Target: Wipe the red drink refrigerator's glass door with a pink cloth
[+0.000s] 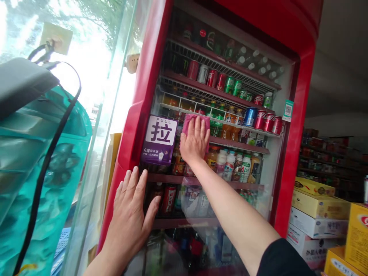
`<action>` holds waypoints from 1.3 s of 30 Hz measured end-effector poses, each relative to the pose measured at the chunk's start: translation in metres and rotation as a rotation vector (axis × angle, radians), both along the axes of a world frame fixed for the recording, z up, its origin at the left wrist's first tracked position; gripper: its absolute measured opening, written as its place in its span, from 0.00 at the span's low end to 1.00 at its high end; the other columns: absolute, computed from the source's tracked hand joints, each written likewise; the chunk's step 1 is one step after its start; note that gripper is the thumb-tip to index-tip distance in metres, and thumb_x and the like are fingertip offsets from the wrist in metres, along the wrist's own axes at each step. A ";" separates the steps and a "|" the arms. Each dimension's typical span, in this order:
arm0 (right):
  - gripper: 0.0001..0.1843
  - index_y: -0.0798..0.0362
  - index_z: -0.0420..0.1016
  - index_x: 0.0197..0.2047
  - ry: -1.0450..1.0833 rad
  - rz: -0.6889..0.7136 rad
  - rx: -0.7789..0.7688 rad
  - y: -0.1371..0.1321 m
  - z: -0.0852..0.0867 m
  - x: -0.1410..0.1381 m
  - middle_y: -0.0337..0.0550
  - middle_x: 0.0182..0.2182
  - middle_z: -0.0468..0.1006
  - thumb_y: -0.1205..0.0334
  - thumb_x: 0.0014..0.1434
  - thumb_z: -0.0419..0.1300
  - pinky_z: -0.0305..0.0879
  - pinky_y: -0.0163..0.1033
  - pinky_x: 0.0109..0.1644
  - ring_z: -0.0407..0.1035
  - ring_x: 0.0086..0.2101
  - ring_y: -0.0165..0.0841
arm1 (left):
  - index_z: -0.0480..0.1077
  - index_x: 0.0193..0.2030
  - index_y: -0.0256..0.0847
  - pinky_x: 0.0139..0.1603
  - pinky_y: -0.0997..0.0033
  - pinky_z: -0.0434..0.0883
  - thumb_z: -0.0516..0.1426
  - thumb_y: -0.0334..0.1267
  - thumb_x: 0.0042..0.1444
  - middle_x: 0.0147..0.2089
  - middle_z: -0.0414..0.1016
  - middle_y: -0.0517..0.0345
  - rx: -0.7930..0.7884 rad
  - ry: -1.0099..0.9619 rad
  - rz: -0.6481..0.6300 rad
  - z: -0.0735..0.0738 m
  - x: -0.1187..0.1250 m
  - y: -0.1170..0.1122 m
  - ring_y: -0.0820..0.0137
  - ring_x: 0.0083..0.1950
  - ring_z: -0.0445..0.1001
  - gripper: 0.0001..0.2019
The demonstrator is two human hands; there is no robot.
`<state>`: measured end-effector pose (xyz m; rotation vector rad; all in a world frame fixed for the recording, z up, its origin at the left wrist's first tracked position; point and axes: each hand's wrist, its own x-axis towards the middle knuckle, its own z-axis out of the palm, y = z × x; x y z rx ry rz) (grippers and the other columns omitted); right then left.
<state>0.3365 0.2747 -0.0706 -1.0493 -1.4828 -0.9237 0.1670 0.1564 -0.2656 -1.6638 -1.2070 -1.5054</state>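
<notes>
My right hand (194,142) presses a pink cloth (207,123) against the glass door of a drinks fridge, its fingers stretched flat over the cloth. The cloth's edges show above and beside my fingers. Lower and to the left, my left hand (130,212) is open at the door's red frame (149,69), thumb apart from the fingers. Whether its palm touches the frame cannot be seen. Between the hands, a purple and white sticker (159,142) marked PULL is on the glass. Behind the glass stand bottles and cans (212,78) on several shelves.
At the left is a teal plastic package (69,153) with a black strap (47,165) hanging over it, next to a clear glass panel (99,153). Stacked cartons (319,207) and yellow boxes (356,234) stand right of the fridge. Stocked shelves are dim behind them.
</notes>
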 end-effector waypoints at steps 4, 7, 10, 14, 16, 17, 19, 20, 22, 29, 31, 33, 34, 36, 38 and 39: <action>0.35 0.53 0.52 0.84 -0.151 0.102 -0.008 -0.011 0.021 -0.063 0.48 0.84 0.44 0.57 0.78 0.49 0.29 0.63 0.83 0.33 0.82 0.46 | 0.44 0.86 0.48 0.83 0.32 0.56 0.54 0.49 0.74 0.87 0.48 0.44 0.000 -0.007 0.015 -0.003 -0.008 -0.009 0.46 0.87 0.48 0.39; 0.35 0.53 0.54 0.83 -0.195 0.139 -0.001 -0.017 0.025 -0.097 0.47 0.84 0.45 0.60 0.77 0.50 0.26 0.61 0.84 0.33 0.82 0.44 | 0.43 0.86 0.49 0.83 0.33 0.57 0.55 0.49 0.74 0.87 0.47 0.45 0.001 -0.008 0.024 -0.005 -0.013 -0.017 0.46 0.87 0.48 0.40; 0.35 0.56 0.54 0.83 -0.171 0.167 0.003 -0.020 0.010 -0.114 0.47 0.84 0.45 0.62 0.77 0.50 0.25 0.61 0.84 0.34 0.82 0.45 | 0.43 0.86 0.49 0.82 0.32 0.57 0.56 0.48 0.73 0.87 0.47 0.45 -0.013 -0.014 0.027 -0.008 -0.019 -0.024 0.46 0.87 0.47 0.41; 0.35 0.56 0.54 0.83 -0.122 0.200 -0.024 -0.022 -0.033 -0.122 0.47 0.84 0.45 0.64 0.76 0.49 0.26 0.64 0.84 0.32 0.82 0.46 | 0.42 0.87 0.50 0.82 0.32 0.58 0.56 0.46 0.73 0.87 0.48 0.44 -0.042 -0.042 0.026 -0.020 -0.023 -0.028 0.46 0.87 0.48 0.41; 0.36 0.55 0.54 0.84 -0.117 0.201 -0.063 -0.024 -0.059 -0.123 0.47 0.84 0.44 0.64 0.76 0.49 0.28 0.65 0.84 0.30 0.82 0.46 | 0.42 0.87 0.50 0.82 0.32 0.58 0.56 0.46 0.73 0.87 0.49 0.44 -0.060 -0.056 0.024 -0.029 -0.024 -0.030 0.46 0.87 0.48 0.41; 0.36 0.55 0.53 0.84 -0.118 0.195 -0.087 -0.025 -0.073 -0.124 0.47 0.84 0.43 0.63 0.76 0.49 0.29 0.65 0.84 0.29 0.82 0.46 | 0.42 0.87 0.50 0.82 0.32 0.58 0.56 0.46 0.73 0.87 0.49 0.43 -0.069 -0.063 0.024 -0.033 -0.024 -0.031 0.46 0.87 0.48 0.41; 0.36 0.54 0.53 0.84 -0.126 0.179 -0.134 -0.027 -0.101 -0.125 0.46 0.84 0.41 0.63 0.76 0.48 0.32 0.66 0.84 0.28 0.82 0.47 | 0.42 0.86 0.49 0.82 0.32 0.58 0.56 0.46 0.73 0.87 0.49 0.42 -0.087 -0.079 0.024 -0.041 -0.024 -0.032 0.46 0.87 0.48 0.41; 0.36 0.53 0.53 0.84 -0.134 0.175 -0.153 -0.028 -0.116 -0.126 0.46 0.84 0.41 0.63 0.77 0.48 0.33 0.67 0.84 0.29 0.82 0.47 | 0.43 0.86 0.49 0.82 0.32 0.58 0.56 0.46 0.73 0.86 0.49 0.41 -0.096 -0.089 0.021 -0.045 -0.024 -0.033 0.46 0.87 0.48 0.41; 0.35 0.52 0.53 0.84 -0.157 0.176 -0.179 -0.028 -0.146 -0.125 0.45 0.84 0.41 0.63 0.77 0.47 0.34 0.68 0.84 0.32 0.82 0.48 | 0.44 0.86 0.48 0.82 0.32 0.57 0.57 0.46 0.73 0.86 0.49 0.40 -0.114 -0.113 0.011 -0.051 -0.023 -0.033 0.46 0.87 0.48 0.41; 0.34 0.50 0.50 0.85 -0.372 0.258 -0.132 -0.015 -0.241 -0.095 0.43 0.82 0.48 0.56 0.81 0.49 0.34 0.63 0.85 0.41 0.81 0.43 | 0.45 0.86 0.47 0.83 0.32 0.55 0.57 0.48 0.73 0.87 0.47 0.39 -0.169 -0.146 -0.021 -0.062 -0.008 -0.035 0.46 0.87 0.46 0.41; 0.35 0.50 0.47 0.85 -0.431 0.279 -0.124 -0.012 -0.253 -0.079 0.42 0.82 0.48 0.55 0.81 0.49 0.33 0.61 0.85 0.42 0.81 0.41 | 0.45 0.86 0.48 0.83 0.32 0.54 0.57 0.49 0.73 0.87 0.47 0.39 -0.180 -0.139 -0.026 -0.064 -0.001 -0.035 0.46 0.87 0.47 0.40; 0.36 0.50 0.45 0.85 -0.424 0.292 -0.145 -0.013 -0.259 -0.064 0.43 0.82 0.48 0.56 0.81 0.50 0.33 0.61 0.85 0.43 0.81 0.41 | 0.45 0.86 0.48 0.83 0.32 0.54 0.57 0.49 0.73 0.87 0.47 0.40 -0.198 -0.134 -0.029 -0.066 0.005 -0.035 0.46 0.87 0.47 0.41; 0.36 0.49 0.45 0.85 -0.403 0.296 -0.162 -0.013 -0.261 -0.056 0.43 0.82 0.49 0.56 0.80 0.51 0.33 0.61 0.85 0.44 0.81 0.41 | 0.44 0.86 0.48 0.83 0.32 0.54 0.57 0.49 0.73 0.87 0.47 0.40 -0.211 -0.133 -0.031 -0.068 0.009 -0.035 0.45 0.87 0.47 0.41; 0.36 0.47 0.47 0.85 -0.340 0.304 -0.195 -0.014 -0.262 -0.040 0.45 0.81 0.52 0.56 0.80 0.53 0.34 0.61 0.85 0.47 0.80 0.42 | 0.43 0.86 0.49 0.83 0.32 0.55 0.57 0.47 0.73 0.87 0.45 0.40 -0.242 -0.130 -0.037 -0.071 0.015 -0.035 0.46 0.87 0.46 0.41; 0.36 0.44 0.52 0.84 -0.266 0.312 -0.225 -0.012 -0.262 -0.021 0.46 0.80 0.57 0.58 0.78 0.56 0.36 0.63 0.85 0.51 0.79 0.44 | 0.42 0.86 0.50 0.83 0.32 0.55 0.58 0.46 0.73 0.88 0.44 0.41 -0.261 -0.136 -0.046 -0.075 0.022 -0.035 0.46 0.87 0.46 0.42; 0.35 0.43 0.56 0.83 -0.224 0.312 -0.232 -0.011 -0.261 -0.011 0.47 0.79 0.60 0.59 0.77 0.57 0.38 0.63 0.84 0.53 0.78 0.45 | 0.42 0.86 0.51 0.82 0.31 0.56 0.57 0.46 0.73 0.88 0.44 0.41 -0.266 -0.142 -0.049 -0.077 0.026 -0.035 0.46 0.87 0.46 0.41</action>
